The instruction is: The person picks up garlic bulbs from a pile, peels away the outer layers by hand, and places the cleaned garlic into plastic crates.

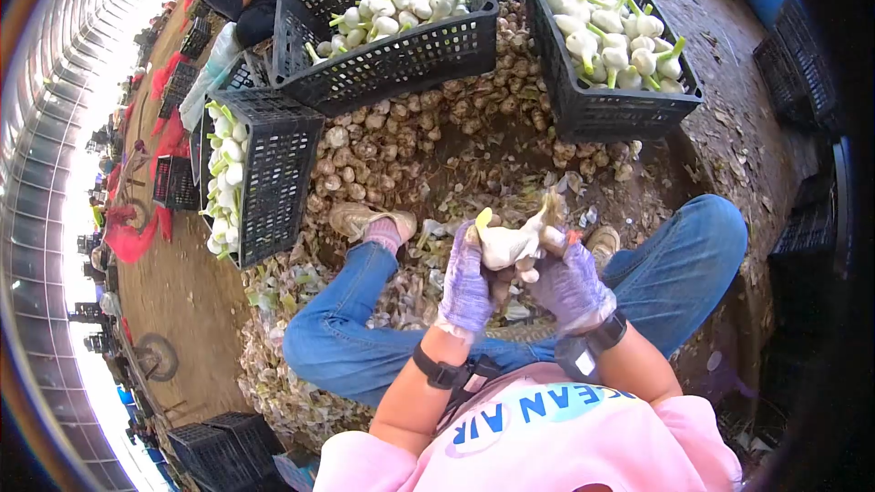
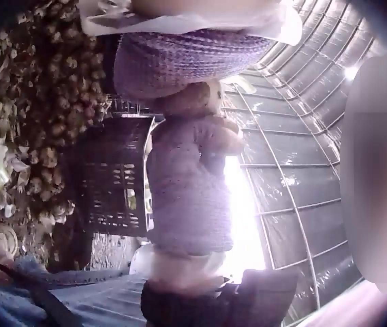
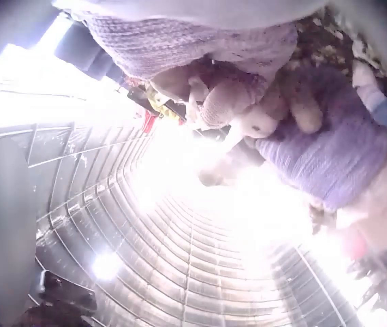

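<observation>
Both hands wear purple knitted gloves with bare fingertips and meet at one garlic bulb [image 1: 510, 246] above the lap. The bulb is white with a short greenish stem, and dry, brownish skin hangs at its upper right. My left hand [image 1: 468, 278] grips it from the stem side, thumb along the top. From the other side my right hand [image 1: 570, 287] pinches the bulb and loose skin between thumb and fingers. A small orange-red spot shows by the right thumb. In the right wrist view a pale part of the garlic [image 3: 258, 124] shows between the fingers; glare washes out the surroundings.
Black crates of white, trimmed garlic stand ahead: a middle crate [image 1: 387, 73], a right crate [image 1: 629, 109] and a tilted left crate [image 1: 278, 187]. Unpeeled bulbs [image 1: 392, 150] are heaped between them. Peeled skins [image 1: 292, 355] litter the ground around the legs. Another person [image 1: 241, 0] sits far left.
</observation>
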### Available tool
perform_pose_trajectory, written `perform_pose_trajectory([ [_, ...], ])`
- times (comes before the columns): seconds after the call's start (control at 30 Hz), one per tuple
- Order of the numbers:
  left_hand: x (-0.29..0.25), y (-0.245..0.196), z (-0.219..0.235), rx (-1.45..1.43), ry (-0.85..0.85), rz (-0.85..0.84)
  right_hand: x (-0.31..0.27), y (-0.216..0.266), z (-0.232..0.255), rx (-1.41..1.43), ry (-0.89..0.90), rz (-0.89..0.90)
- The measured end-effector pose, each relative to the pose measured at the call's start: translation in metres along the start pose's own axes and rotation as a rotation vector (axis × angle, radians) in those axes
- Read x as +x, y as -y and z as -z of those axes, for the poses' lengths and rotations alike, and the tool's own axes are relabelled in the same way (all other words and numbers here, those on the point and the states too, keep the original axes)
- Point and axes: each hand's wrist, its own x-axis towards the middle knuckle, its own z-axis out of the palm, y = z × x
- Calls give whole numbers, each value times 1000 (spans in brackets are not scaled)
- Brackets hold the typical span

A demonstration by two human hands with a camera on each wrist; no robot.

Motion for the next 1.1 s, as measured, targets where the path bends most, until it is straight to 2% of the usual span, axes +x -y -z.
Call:
perform_pose_trajectory([
  [0.03, -1, -4, -3, 2, -3, 4, 2, 5, -4, 5, 5, -39],
  [0.1, -4, -15, -10, -10, 312, -29, 3, 8, -2, -18, 55, -68],
  [0.13, -3, -12, -6, -12, 312, -22, 1, 8, -1, -16, 49, -67],
  [0.2, -3, -4, 6, 386, 79, -258, 0, 9, -2, -30, -38, -107],
  [0.23, -8, -19, 7, 361, 109, -109, 3, 9, 0, -31, -38, -110],
  [0.27, -10, -24, 8, 358, 106, -109, 8, 10, 4, 16, -71, 17],
  [0.3, -12, -28, 9, 261, 183, -114, 13, 12, 6, 63, -102, 143],
  [0.33, -14, -32, 8, 165, 260, -117, 17, 22, 11, 71, -138, 173],
  [0.4, -19, -37, 3, 205, 255, -150, 21, 37, 9, -384, -305, 47],
  [0.43, -18, -36, 5, 311, 237, -186, 19, 34, 4, -384, -306, 48],
  [0.5, -17, -33, 5, 432, 204, -264, 7, 23, -7, -702, -24, 219],
  [0.53, -14, -31, 7, 430, 205, -262, -4, 24, -9, -679, -40, 85],
  [0.6, -9, -27, 16, 761, 216, -544, -8, 20, -22, -878, -31, 87],
  [0.63, -14, -34, 10, 996, 216, -656, -9, 19, -22, -878, -34, 88],
  [0.67, -18, -38, 4, 996, 217, -655, -9, 18, -21, -948, -78, 101],
  [0.73, -24, -43, -5, 1184, 205, -705, -8, 13, -17, -1019, -120, 115],
  [0.8, -25, -39, -2, 1188, 179, -678, -8, 8, -11, -1330, -93, 292],
  [0.87, -20, -33, 6, 864, 235, -526, -9, 13, -17, -1386, -72, 334],
  [0.9, -22, -33, 8, 864, 236, -526, -8, 16, -19, -1442, -51, 380],
  [0.93, -26, -37, 6, 678, 202, -350, -6, 19, -17, -1443, -51, 381],
  [0.97, -29, -40, 6, 490, 167, -176, -4, 21, -14, -1183, -113, 221],
  [1.0, -29, -42, 7, 489, 166, -177, -2, 23, -12, -921, -169, 65],
  [1.07, -28, -46, 10, 823, 199, -392, -1, 24, -14, -1009, -134, 95],
  [1.1, -27, -47, 12, 991, 215, -497, 1, 25, -17, -1198, -110, 145],
])
